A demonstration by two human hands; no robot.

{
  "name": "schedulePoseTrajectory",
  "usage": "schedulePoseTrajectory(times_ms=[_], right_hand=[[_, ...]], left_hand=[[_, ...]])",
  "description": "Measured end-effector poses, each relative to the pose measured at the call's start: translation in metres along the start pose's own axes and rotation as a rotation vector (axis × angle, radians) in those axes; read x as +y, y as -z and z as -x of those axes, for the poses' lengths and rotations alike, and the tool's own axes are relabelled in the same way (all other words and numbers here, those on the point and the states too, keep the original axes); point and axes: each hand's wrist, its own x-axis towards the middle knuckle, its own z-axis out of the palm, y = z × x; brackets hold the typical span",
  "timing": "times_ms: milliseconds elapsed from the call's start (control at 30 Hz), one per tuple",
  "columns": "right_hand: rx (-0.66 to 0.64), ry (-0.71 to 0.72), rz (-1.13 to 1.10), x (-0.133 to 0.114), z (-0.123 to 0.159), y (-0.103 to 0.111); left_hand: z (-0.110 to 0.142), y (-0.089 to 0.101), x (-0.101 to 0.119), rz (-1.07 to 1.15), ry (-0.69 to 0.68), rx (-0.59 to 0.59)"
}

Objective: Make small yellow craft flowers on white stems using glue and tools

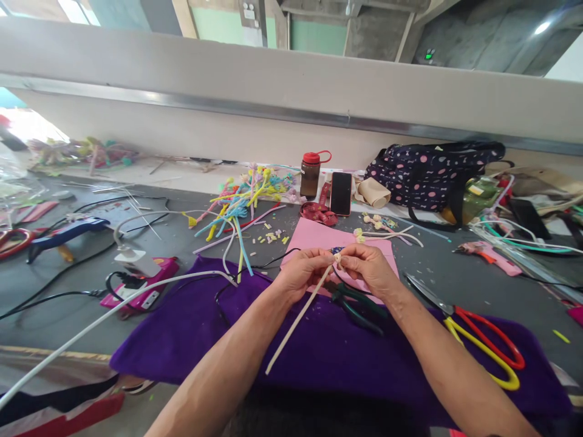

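Over the pink sheet [298, 233], my left hand [303, 273] and my right hand [368, 267] meet with their fingers pinched. Between them they grip the small pale top of a cream-coloured stem [298, 320]. The stem slants down to the left, its lower end free; my fingertips partly cover the top. Just below my hands lie dark green-handled pliers [357, 309] on a purple cloth [300, 358]. Beside my right forearm rest large scissors [460, 315] with red and yellow handles. Beyond my right hand are finished-looking pale flower stems [378, 233].
A heap of coloured fuzzy stems [246, 200] lies to the left. At the back stand a red-capped bottle [310, 176], a phone [341, 194] and a patterned bag [423, 179]. A pink glue gun [494, 256] is at right; a magenta power strip [157, 282] and cables are at left.
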Motion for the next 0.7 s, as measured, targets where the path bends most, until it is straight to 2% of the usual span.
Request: schedulePoseTrajectory(times_ms=[167, 500, 700], right_hand=[[0.018, -0.028, 0.001, 0.0001, 0.0011, -0.004], [0.016, 0.068, 0.091, -0.0011, 0.0023, -0.0095], [0.064, 0.094, 0.113, 0.0028, 0.0006, -0.0081]], left_hand=[[0.0018, -0.0023, 0.0021, -0.013, 0.012, 0.017], [-0.0025, 0.0043, -0.0029, -0.068, -0.02, -0.051], [-0.0019, 0.0046, -0.0038, -0.083, -0.04, -0.081]])
